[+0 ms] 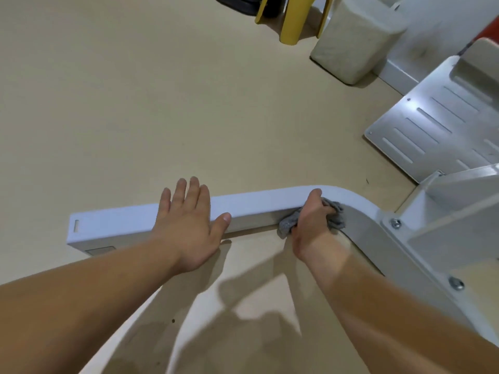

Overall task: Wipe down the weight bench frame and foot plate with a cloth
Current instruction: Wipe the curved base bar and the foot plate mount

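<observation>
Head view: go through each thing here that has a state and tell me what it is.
left hand: open, flat on the frame bar
right hand: curled round the cloth
cloth: bunched, pressed against the bar's side near its bend
foot plate: untouched by either hand
yellow stool: legs standing upright

No legible text, brand, number or sign was recorded in the head view. One small grey rectangular patch (pixel 100 249) sat on the side face of the white frame bar (pixel 121 225), near its free end. Its surface was too small and blurred to tell whether it carried any print.
</observation>
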### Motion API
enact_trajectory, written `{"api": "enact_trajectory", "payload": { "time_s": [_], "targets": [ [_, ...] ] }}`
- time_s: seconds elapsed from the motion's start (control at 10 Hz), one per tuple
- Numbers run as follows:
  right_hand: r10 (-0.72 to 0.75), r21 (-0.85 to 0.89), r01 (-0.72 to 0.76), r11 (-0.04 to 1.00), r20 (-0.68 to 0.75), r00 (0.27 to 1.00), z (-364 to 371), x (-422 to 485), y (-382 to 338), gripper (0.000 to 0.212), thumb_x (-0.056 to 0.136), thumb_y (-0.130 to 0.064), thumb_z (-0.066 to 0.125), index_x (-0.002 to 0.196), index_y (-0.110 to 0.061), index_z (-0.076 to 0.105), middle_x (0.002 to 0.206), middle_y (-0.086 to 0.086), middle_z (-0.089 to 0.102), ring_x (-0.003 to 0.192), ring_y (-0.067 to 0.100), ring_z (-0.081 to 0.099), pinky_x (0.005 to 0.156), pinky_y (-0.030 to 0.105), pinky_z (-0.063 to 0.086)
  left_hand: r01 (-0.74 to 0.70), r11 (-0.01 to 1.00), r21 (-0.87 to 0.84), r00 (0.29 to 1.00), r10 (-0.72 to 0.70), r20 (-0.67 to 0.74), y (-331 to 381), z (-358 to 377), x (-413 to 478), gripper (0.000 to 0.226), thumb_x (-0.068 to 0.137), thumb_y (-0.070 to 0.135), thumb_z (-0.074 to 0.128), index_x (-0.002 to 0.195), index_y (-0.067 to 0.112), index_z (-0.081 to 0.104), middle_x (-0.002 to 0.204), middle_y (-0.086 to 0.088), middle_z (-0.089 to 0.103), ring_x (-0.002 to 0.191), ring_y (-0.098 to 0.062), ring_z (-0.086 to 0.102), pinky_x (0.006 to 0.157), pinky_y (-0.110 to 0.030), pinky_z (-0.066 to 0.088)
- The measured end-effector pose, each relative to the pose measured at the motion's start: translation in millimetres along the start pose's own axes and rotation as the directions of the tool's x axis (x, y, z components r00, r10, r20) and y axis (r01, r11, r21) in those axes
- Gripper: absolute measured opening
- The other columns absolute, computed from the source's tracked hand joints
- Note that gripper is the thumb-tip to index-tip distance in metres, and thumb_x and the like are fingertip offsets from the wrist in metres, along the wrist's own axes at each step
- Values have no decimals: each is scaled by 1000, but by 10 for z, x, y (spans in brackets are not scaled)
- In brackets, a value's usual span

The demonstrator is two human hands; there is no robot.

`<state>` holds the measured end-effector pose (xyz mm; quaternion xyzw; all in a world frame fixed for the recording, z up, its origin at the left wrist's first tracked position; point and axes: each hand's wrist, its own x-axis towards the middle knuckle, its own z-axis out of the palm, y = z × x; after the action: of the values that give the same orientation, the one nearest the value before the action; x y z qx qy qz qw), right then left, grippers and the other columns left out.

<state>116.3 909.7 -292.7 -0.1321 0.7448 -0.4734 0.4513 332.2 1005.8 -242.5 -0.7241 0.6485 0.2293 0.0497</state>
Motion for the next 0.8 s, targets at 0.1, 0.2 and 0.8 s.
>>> {"api": "enact_trajectory", "payload": {
  "time_s": [0.1, 0.2, 0.8],
  "targets": [
    [5, 7, -5, 1000, 19, 1000, -237, 385, -213, 46, 87, -69, 46, 108, -27, 44, 88, -13, 42, 70, 12, 44, 74, 33, 46, 39, 998, 51, 999, -37, -33, 262, 116, 124, 88, 93, 72, -4, 160, 18, -21, 169, 0, -26, 155, -25, -26, 121, -60, -19],
    [112, -1, -112, 994, -41, 993, -357, 534, -341, 34, 83, -67, 47, 80, -33, 42, 82, -12, 38, 62, 11, 34, 60, 26, 33, 40, 998, 48, 999, -40, 4, 269, 103, 119, 91, 89, 77, -7, 160, 22, -24, 169, 3, -25, 156, -23, -24, 120, -60, -18],
    [-516, -690, 717, -105, 654, 553, -1307, 627, -545, 51, 106, -23, 34, 152, -3, 43, 158, 17, 42, 151, 32, 32, 126, 41, 21, 6, 1000, 18, 1000, -6, 6, 244, 55, 87, 84, 96, 70, 3, 162, 22, -16, 171, 1, -20, 156, -24, -23, 123, -56, -15]
  ]
}}
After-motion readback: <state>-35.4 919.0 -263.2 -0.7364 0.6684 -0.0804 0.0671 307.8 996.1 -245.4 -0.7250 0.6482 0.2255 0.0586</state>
